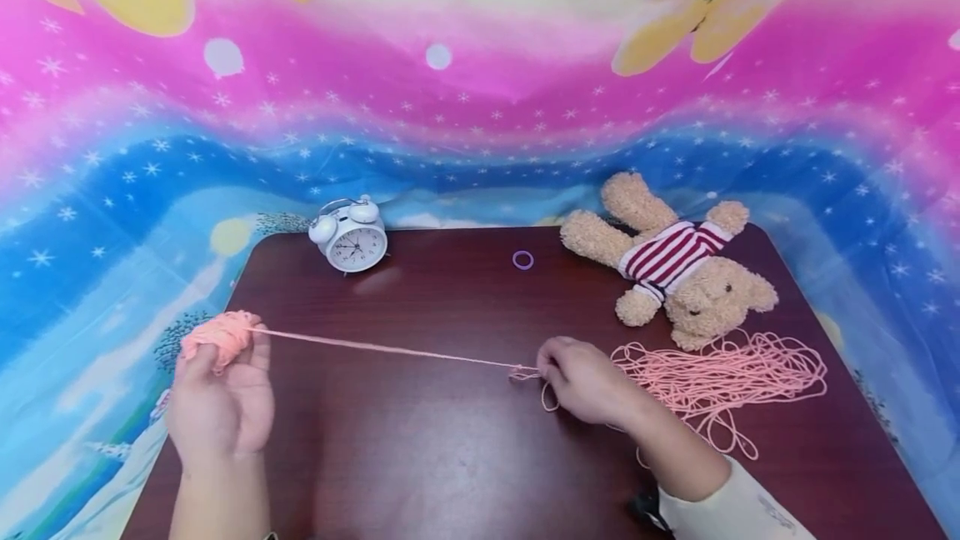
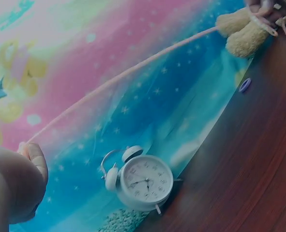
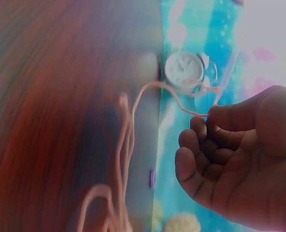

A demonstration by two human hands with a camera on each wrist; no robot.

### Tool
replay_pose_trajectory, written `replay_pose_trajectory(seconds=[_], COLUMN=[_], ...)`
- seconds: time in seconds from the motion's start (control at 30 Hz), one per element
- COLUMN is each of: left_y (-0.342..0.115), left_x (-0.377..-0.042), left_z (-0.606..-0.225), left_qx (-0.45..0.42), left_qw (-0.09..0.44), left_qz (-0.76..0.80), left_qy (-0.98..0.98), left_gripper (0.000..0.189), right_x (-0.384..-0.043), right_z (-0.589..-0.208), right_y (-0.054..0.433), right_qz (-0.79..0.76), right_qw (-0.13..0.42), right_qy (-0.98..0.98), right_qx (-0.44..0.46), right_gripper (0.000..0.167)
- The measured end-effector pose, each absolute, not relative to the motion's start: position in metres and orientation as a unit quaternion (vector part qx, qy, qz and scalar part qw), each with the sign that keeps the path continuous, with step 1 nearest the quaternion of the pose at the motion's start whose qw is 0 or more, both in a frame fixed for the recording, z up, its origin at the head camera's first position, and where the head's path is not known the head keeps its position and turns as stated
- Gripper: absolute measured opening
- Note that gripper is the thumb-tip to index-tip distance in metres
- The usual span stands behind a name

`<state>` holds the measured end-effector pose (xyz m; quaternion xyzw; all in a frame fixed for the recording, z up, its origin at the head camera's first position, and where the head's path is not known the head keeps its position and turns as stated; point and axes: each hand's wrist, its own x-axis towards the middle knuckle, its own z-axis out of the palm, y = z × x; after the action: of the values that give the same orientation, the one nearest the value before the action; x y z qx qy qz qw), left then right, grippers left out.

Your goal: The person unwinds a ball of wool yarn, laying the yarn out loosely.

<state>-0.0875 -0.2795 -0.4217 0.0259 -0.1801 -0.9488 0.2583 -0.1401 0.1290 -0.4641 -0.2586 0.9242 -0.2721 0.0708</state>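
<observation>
Pale sleeve (image 1: 727, 507) closest to me, right hand (image 1: 588, 382) just past it, pinching pink yarn (image 1: 330, 340) between thumb and finger. I see yarn run nearly straight over bench (image 1: 435, 457) to left hand (image 1: 225, 415). Left hand holds pink yarn ball (image 1: 225, 336), ball sitting up at fingers, above palm. Loose pink loops (image 1: 727, 377) lie on bench, right beside right hand. Teddy bear (image 1: 667, 261) lies close behind loops. White clock (image 1: 352, 247) stands far back, purple ring (image 1: 514, 261) lies between clock and bear.
</observation>
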Motion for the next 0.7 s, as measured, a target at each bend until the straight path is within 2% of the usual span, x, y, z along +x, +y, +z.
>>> replay_pose_trajectory(seconds=[0.07,0.17,0.3,0.57,0.7], left_y=[-0.289,-0.301,-0.311,-0.327,-0.332], left_x=[-0.085,-0.081,-0.080,-0.077,-0.073], left_z=[-0.421,-0.422,-0.425,-0.424,-0.427], left_qx=[0.079,0.119,0.120,0.124,0.098], left_qw=[0.257,0.239,0.232,0.272,0.271], left_qz=[-0.953,-0.961,-0.965,-0.954,-0.956], left_qy=[-0.139,-0.073,-0.040,-0.029,-0.056], left_gripper=[0.010,0.008,0.017,0.010,0.009], right_x=[-0.140,-0.140,-0.140,-0.143,-0.142], right_z=[-0.463,-0.462,-0.460,-0.449,-0.441], right_y=[0.140,0.155,0.171,0.202,0.226], right_qz=[-0.273,-0.268,-0.262,-0.269,-0.259], right_qw=[0.070,0.067,0.056,0.054,0.061], right_qy=[0.928,0.934,0.939,0.943,0.950], right_qx=[-0.243,-0.229,-0.218,-0.186,-0.162], right_gripper=[0.017,0.015,0.013,0.011,0.009])
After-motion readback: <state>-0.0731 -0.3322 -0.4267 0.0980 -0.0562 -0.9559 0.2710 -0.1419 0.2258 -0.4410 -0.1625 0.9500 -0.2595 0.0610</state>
